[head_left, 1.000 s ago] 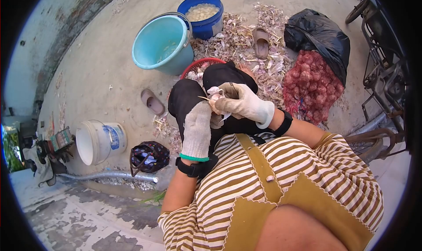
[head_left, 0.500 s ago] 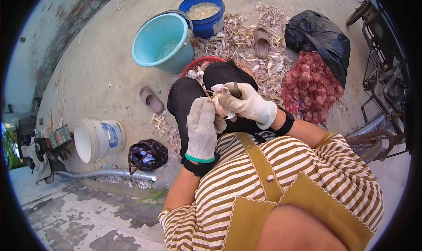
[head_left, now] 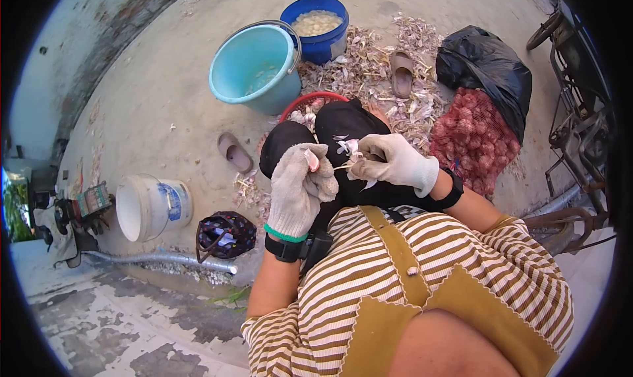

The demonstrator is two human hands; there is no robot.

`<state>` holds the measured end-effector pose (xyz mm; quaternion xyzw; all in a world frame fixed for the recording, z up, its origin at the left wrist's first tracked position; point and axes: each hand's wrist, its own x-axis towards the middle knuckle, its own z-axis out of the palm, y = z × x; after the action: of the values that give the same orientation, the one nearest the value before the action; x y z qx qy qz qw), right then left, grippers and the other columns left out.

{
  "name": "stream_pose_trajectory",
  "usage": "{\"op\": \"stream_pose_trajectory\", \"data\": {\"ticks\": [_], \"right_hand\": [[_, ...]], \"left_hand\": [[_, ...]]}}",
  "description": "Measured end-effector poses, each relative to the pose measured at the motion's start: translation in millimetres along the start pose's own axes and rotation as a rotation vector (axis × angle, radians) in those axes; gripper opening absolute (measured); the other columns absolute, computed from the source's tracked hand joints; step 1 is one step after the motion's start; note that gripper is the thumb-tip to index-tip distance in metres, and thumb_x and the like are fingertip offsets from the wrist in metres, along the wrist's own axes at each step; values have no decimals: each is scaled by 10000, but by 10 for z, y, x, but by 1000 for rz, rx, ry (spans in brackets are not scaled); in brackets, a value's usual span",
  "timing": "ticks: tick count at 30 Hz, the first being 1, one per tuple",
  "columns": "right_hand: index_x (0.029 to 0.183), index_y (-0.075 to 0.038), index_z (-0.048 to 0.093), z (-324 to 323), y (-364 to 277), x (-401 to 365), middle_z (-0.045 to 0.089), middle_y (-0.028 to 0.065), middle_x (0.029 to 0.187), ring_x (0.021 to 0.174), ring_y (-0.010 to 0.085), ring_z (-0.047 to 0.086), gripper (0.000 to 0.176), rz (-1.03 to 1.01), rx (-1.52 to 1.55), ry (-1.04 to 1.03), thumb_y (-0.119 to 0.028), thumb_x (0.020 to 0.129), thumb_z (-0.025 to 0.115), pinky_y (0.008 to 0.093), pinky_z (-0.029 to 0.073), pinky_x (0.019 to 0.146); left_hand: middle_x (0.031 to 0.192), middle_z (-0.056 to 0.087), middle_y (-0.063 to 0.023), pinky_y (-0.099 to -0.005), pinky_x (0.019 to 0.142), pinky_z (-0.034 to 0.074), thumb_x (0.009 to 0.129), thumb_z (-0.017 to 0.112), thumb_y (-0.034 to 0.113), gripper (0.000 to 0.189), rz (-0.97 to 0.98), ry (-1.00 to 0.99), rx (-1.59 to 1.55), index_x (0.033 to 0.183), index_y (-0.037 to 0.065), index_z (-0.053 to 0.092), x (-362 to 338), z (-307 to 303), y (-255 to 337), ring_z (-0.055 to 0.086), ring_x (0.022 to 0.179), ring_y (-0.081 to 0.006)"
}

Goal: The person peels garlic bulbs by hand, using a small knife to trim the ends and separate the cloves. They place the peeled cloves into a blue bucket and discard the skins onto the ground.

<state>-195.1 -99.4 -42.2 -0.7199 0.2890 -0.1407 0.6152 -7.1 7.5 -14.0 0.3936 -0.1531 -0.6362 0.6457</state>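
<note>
Both my hands wear pale knit work gloves and hover over my black-clad knees. My left hand [head_left: 298,182] is closed on a garlic clove [head_left: 312,160], whose pinkish-white side shows between the fingers. My right hand [head_left: 399,164] pinches a partly broken garlic bulb [head_left: 355,158] with loose papery skin and a thin stalk pointing toward the left hand. Just beyond my knees, a red basket [head_left: 304,100] holds more garlic, partly hidden by my legs.
A light-blue bucket [head_left: 224,83] and a dark-blue bucket of peeled cloves [head_left: 318,24] stand ahead. Garlic skins [head_left: 369,60] litter the floor around a slipper [head_left: 401,73]. At right lie a red net sack of garlic [head_left: 476,136] and a black bag [head_left: 484,63]. A white bucket [head_left: 135,209] lies left.
My hands, earlier together on the garlic bulb, have moved apart. The left now holds a separate clove, while the right keeps the rest of the bulb. The view has shifted slightly.
</note>
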Motion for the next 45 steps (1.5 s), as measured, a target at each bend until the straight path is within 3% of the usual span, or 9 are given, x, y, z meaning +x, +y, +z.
{"op": "stream_pose_trajectory", "data": {"ticks": [3, 8, 21, 28, 31, 36, 39, 44, 45], "right_hand": [[1139, -39, 608, -38, -261, -67, 685, 180, 960, 901, 326, 676, 665, 157, -590, -247, -605, 790, 628, 370, 518, 802], [1096, -42, 599, -87, -382, -9, 656, 176, 960, 890, 349, 645, 355, 1, -553, -161, -351, 931, 541, 396, 511, 746], [1053, -93, 597, -102, -581, 260, 603, 101, 905, 828, 309, 642, 286, -222, -1065, -361, -319, 877, 595, 418, 519, 691], [1007, -79, 635, -127, -520, 281, 645, 107, 909, 808, 316, 647, 258, -339, -951, -458, -298, 874, 602, 414, 522, 700], [981, -54, 667, -130, -409, 303, 672, 91, 873, 735, 256, 652, 238, -400, -453, -473, -265, 884, 614, 365, 522, 654], [981, -25, 676, -156, -517, 216, 687, 89, 883, 602, 67, 523, 253, 291, 88, -511, -258, 936, 588, 225, 422, 484], [973, -27, 688, -191, -262, 203, 677, 95, 846, 571, 51, 477, 262, 216, 460, -442, -271, 932, 599, 208, 381, 462], [994, -17, 672, -243, -327, 239, 650, 62, 817, 602, 54, 477, 257, 316, 43, -383, -250, 937, 583, 224, 404, 489], [1020, -22, 664, -224, -234, 260, 659, 78, 835, 619, 93, 528, 269, 114, -103, -324, -262, 932, 578, 255, 441, 526]], "left_hand": [[751, 620, -83, -251, 429, 487, 993, 484, 210, 222, 8, 43, 3, 1032, 12, 578, 24, 14, 22, 638, 554, -167], [704, 621, -60, -244, 408, 470, 976, 526, 209, 186, -55, 153, 70, 993, 31, 577, 77, -105, -86, 634, 534, -162], [659, 603, -68, -217, 367, 361, 965, 555, 229, 184, -95, 220, 406, 890, 61, 546, 21, 88, -49, 528, 449, -116], [627, 591, -41, -221, 375, 410, 950, 579, 218, 200, -197, 99, 297, 881, 30, 585, -60, 20, 79, 525, 433, -101], [644, 584, -41, -225, 383, 422, 965, 555, 229, 213, -247, -16, 167, 895, 30, 585, -92, 6, 123, 529, 450, -105], [677, 573, -75, -219, 341, 369, 1001, 475, 282, 288, -148, -38, 57, 975, 14, 577, -133, 25, 12, 507, 425, -132], [692, 581, -91, -231, 359, 388, 1003, 473, 272, 282, -68, -148, 42, 1030, 9, 571, -109, -32, -11, 528, 446, -151], [760, 623, -120, -228, 411, 446, 990, 481, 192, 188, -124, -71, -24, 1022, 20, 550, -41, -10, -64, 592, 518, -172], [772, 634, -123, -221, 411, 445, 989, 481, 188, 180, -122, -7, -8, 1009, 24, 552, -43, 6, -61, 603, 527, -171]]}}
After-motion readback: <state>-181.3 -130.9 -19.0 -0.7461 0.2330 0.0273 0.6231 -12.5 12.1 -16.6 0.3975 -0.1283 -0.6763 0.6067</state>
